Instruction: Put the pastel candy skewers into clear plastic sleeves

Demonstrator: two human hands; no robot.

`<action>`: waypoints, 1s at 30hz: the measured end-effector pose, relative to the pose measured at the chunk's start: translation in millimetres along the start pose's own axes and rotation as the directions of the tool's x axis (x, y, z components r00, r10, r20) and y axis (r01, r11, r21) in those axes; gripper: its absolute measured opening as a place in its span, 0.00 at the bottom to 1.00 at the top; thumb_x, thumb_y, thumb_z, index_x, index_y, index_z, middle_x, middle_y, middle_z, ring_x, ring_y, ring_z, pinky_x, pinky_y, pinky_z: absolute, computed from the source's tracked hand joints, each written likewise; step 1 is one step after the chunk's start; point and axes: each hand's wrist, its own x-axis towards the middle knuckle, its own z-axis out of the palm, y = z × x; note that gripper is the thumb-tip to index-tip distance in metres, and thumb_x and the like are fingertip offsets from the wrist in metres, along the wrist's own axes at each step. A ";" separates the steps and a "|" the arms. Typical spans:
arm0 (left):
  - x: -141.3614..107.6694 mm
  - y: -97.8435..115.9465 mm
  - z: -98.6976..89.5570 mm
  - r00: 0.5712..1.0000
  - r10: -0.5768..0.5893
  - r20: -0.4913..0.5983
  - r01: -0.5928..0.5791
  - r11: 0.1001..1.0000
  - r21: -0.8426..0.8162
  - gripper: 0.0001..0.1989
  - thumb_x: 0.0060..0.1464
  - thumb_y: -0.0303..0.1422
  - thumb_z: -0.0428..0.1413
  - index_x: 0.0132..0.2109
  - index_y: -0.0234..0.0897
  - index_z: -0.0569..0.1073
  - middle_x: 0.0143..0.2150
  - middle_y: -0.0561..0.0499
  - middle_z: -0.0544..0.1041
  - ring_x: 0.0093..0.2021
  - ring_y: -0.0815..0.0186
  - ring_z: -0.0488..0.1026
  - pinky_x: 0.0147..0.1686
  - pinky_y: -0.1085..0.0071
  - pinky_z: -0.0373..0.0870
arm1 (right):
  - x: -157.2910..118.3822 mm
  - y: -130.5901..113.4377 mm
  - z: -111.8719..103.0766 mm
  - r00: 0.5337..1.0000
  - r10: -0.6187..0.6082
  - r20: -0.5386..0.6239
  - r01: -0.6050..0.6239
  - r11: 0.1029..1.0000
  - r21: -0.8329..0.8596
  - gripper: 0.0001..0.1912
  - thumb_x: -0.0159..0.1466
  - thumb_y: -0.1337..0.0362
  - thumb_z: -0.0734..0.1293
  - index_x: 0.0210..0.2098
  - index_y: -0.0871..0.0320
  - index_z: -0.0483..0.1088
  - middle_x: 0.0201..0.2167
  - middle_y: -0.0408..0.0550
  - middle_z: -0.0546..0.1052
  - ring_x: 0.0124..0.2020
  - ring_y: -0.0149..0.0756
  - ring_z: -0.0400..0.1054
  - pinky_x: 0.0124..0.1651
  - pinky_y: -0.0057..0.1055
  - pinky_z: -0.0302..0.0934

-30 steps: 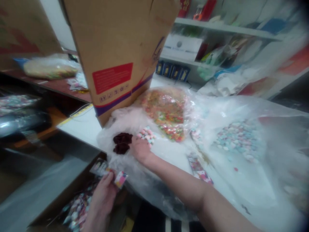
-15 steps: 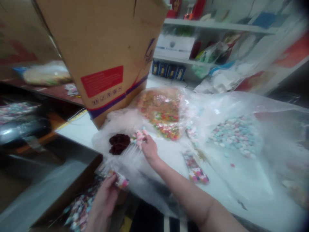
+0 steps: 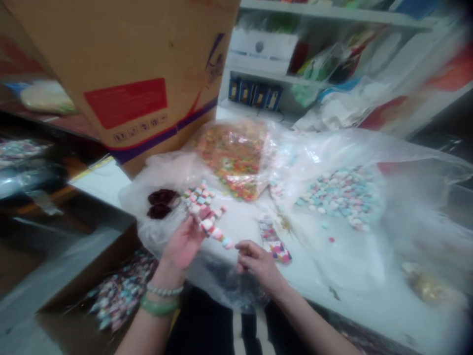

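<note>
My left hand point(image 3: 186, 241) is closed round one end of a skewer of pastel marshmallows point(image 3: 217, 233), which slants down to the right. Beside the skewer's far end, my right hand point(image 3: 254, 261) has its fingers bent together; whatever is in them is too small to make out. Behind the left hand lies a pile of similar marshmallow skewers point(image 3: 199, 195) on clear plastic. Next to that pile sit dark brown-red pieces point(image 3: 162, 203). A printed packet point(image 3: 275, 240) with pink and purple patterns lies on the white table point(image 3: 314, 291) past my right hand.
A tall cardboard box point(image 3: 148, 59) stands at the back left. Behind the hands rests a clear bag of orange and green candy point(image 3: 236, 158). Loose pastel candies point(image 3: 343, 197) lie in plastic sheeting on the right. Below left, an open carton point(image 3: 59, 315) holds many small colourful pieces.
My left hand has risen from the table's edge to the skewers; the printed packet it held is out of sight. My right hand has drawn back from the pile towards me. The view has shifted.
</note>
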 end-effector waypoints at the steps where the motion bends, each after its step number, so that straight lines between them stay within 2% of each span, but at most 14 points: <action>1: 1.4 -9.0 6.6 1.000 -0.001 -0.004 0.001 0.999 0.041 0.07 0.59 0.24 0.55 0.42 0.34 0.77 0.51 0.38 0.78 0.53 0.51 0.75 0.44 0.57 0.78 | -3.8 1.4 -2.3 1.000 0.007 -0.020 -0.007 1.000 -0.028 0.15 0.52 0.65 0.64 0.40 0.57 0.70 0.19 0.37 0.70 0.22 0.32 0.67 0.30 0.28 0.59; 5: 3.1 -41.2 16.7 0.999 0.029 -0.016 -0.024 0.957 0.290 0.06 0.56 0.23 0.56 0.40 0.32 0.77 0.43 0.38 0.80 0.39 0.57 0.79 0.28 0.69 0.76 | -10.4 5.4 -12.5 0.995 0.040 -0.096 -0.056 0.985 -0.161 0.04 0.51 0.67 0.61 0.25 0.56 0.68 0.13 0.36 0.66 0.18 0.30 0.61 0.26 0.27 0.56; 8: 3.1 -59.9 14.2 0.998 0.060 0.004 -0.056 0.901 0.429 0.04 0.53 0.23 0.58 0.36 0.29 0.78 0.40 0.38 0.80 0.30 0.63 0.76 0.24 0.72 0.72 | -9.8 10.9 -19.0 0.984 0.072 -0.164 -0.104 0.975 -0.195 0.06 0.52 0.67 0.61 0.20 0.56 0.66 0.11 0.35 0.61 0.16 0.29 0.56 0.23 0.26 0.51; 12: 2.2 -82.3 11.5 0.989 0.139 -0.044 -0.101 0.870 0.482 0.05 0.51 0.25 0.61 0.37 0.27 0.78 0.37 0.39 0.80 0.30 0.65 0.75 0.26 0.75 0.71 | -6.1 18.5 -18.7 0.973 0.023 -0.229 -0.082 0.964 -0.252 0.06 0.51 0.70 0.62 0.19 0.57 0.67 0.15 0.37 0.64 0.21 0.29 0.58 0.26 0.25 0.52; 15: 2.5 -91.5 13.3 0.982 0.168 -0.087 -0.111 0.884 0.453 0.05 0.51 0.24 0.60 0.37 0.28 0.77 0.36 0.41 0.80 0.35 0.63 0.77 0.29 0.75 0.72 | -3.6 19.7 -14.5 0.972 0.056 -0.230 -0.108 0.969 -0.221 0.06 0.51 0.71 0.62 0.21 0.57 0.69 0.17 0.37 0.67 0.21 0.28 0.59 0.26 0.24 0.53; 19: 7.1 -77.7 18.1 0.972 0.086 -0.218 -0.021 0.959 0.284 0.04 0.56 0.21 0.56 0.36 0.31 0.75 0.33 0.45 0.79 0.34 0.63 0.78 0.33 0.70 0.75 | -4.3 15.1 -17.5 0.982 0.111 -0.155 -0.139 0.974 -0.178 0.06 0.54 0.69 0.62 0.24 0.57 0.69 0.15 0.36 0.65 0.15 0.28 0.58 0.22 0.25 0.52; 22: 9.9 -54.5 18.9 0.935 0.066 -0.350 -0.014 0.989 0.148 0.09 0.61 0.20 0.51 0.34 0.34 0.73 0.29 0.51 0.77 0.30 0.65 0.77 0.34 0.66 0.76 | -9.0 11.8 -27.1 0.974 0.086 -0.208 -0.122 0.978 -0.167 0.05 0.55 0.66 0.62 0.25 0.57 0.69 0.13 0.34 0.62 0.14 0.28 0.57 0.22 0.25 0.53; 24: 9.9 -42.0 16.8 0.914 0.082 -0.397 -0.030 0.991 0.134 0.09 0.62 0.21 0.51 0.35 0.35 0.72 0.29 0.52 0.77 0.29 0.65 0.77 0.33 0.66 0.76 | -13.3 11.2 -32.2 0.964 0.063 -0.257 -0.102 0.985 -0.142 0.05 0.55 0.64 0.62 0.25 0.56 0.69 0.13 0.34 0.61 0.14 0.27 0.56 0.21 0.25 0.52; 26: 9.1 -35.2 13.8 0.895 0.086 -0.438 -0.024 0.989 0.146 0.08 0.61 0.21 0.53 0.35 0.34 0.73 0.30 0.52 0.77 0.28 0.65 0.77 0.30 0.68 0.75 | -17.9 11.5 -33.3 0.965 0.040 -0.258 -0.074 0.990 -0.122 0.06 0.54 0.62 0.63 0.25 0.56 0.69 0.14 0.35 0.60 0.15 0.28 0.55 0.21 0.25 0.51; 30: 7.1 -35.5 11.9 0.851 0.083 -0.518 -0.011 0.990 0.141 0.09 0.59 0.22 0.55 0.31 0.34 0.71 0.26 0.53 0.75 0.24 0.69 0.74 0.25 0.72 0.71 | -24.5 10.7 -24.5 0.976 0.010 -0.217 -0.031 0.995 -0.094 0.09 0.53 0.59 0.63 0.27 0.56 0.71 0.13 0.35 0.59 0.15 0.28 0.52 0.20 0.26 0.48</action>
